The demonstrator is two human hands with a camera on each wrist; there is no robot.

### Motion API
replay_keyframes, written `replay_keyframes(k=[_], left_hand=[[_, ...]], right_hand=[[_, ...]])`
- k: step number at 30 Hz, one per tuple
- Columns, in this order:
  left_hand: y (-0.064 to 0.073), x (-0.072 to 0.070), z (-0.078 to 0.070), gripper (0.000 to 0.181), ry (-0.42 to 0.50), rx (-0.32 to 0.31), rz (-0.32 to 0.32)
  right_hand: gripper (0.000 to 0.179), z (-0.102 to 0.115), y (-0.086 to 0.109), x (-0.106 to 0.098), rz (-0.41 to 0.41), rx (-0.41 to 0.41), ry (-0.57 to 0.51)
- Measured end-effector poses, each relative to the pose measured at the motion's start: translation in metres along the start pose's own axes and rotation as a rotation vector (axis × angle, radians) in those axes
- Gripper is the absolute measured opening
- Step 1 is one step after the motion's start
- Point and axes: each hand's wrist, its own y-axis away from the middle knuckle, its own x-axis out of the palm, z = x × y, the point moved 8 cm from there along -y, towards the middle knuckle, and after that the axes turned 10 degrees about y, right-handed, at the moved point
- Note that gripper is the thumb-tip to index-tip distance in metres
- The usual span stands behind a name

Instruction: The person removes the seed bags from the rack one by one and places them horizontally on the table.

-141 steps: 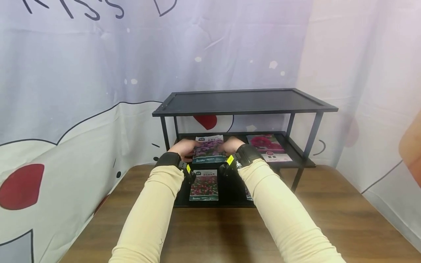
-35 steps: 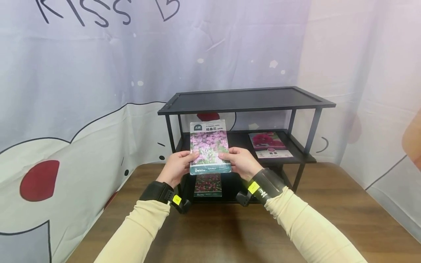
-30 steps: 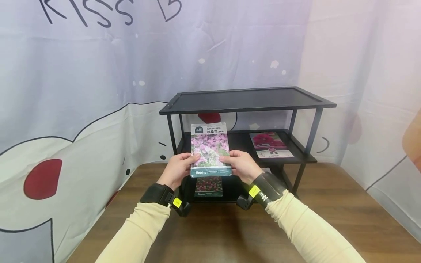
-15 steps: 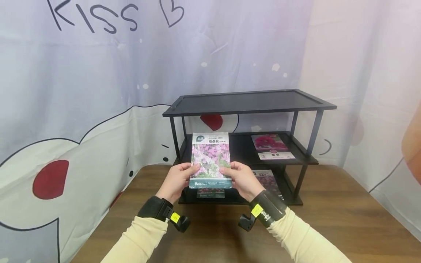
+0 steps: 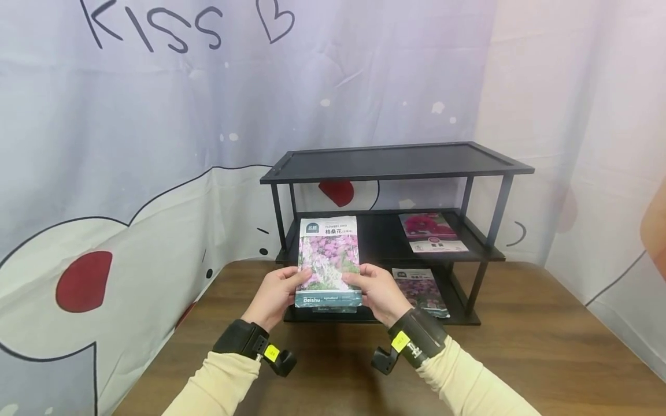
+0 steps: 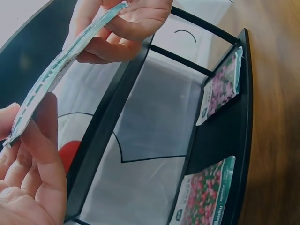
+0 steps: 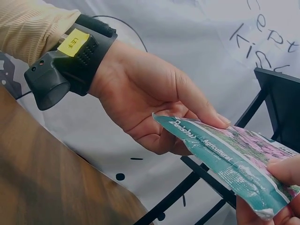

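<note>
A flower seed packet with a pink blossom picture faces me, upright and tilted, in front of the rack in the head view. My left hand pinches its left edge, thumb on the front and fingers behind. On the opposite edge, my right hand grips it likewise. The left wrist view shows the packet edge-on between both hands, clear of the shelves. In the right wrist view its teal bottom strip is visible, with the left hand holding one side.
Behind stands a black tiered rack on a wooden table. A magenta-flower packet lies on its middle shelf. Below are a pink-flower packet and a red-flower packet, mostly hidden in the head view. A printed curtain hangs behind.
Both hands have picked the packet up from the middle shelf and drawn it out towards me. Lately it has come lower and slightly left, uncovering the pink-flower packet on the bottom shelf.
</note>
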Motion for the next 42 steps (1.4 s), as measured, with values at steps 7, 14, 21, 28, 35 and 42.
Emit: replay_keyframes(k=[7, 14, 21, 28, 35, 42], left_hand=[[0.002, -0.004, 0.005, 0.034, -0.009, -0.002, 0.008], [0.005, -0.008, 0.01, 0.035, -0.03, -0.02, 0.009], [0.008, -0.013, 0.017, 0.037, -0.048, -0.026, 0.007], [0.014, -0.016, 0.024, 0.038, -0.084, -0.025, 0.022], [0.023, -0.016, 0.026, 0.038, -0.078, -0.021, 0.069], [0.028, -0.022, 0.034, 0.038, -0.081, -0.041, 0.074]], right_hand=[[0.014, -0.007, 0.002, 0.005, 0.017, 0.013, -0.028], [0.016, -0.011, 0.004, 0.009, 0.018, 0.022, -0.034], [0.017, -0.016, 0.006, 0.011, 0.042, 0.011, -0.02], [0.017, -0.022, 0.011, 0.012, 0.1, 0.0, 0.003], [0.016, -0.027, 0.017, 0.015, 0.139, -0.002, -0.006], [0.021, -0.033, 0.021, 0.019, 0.169, -0.01, 0.008]])
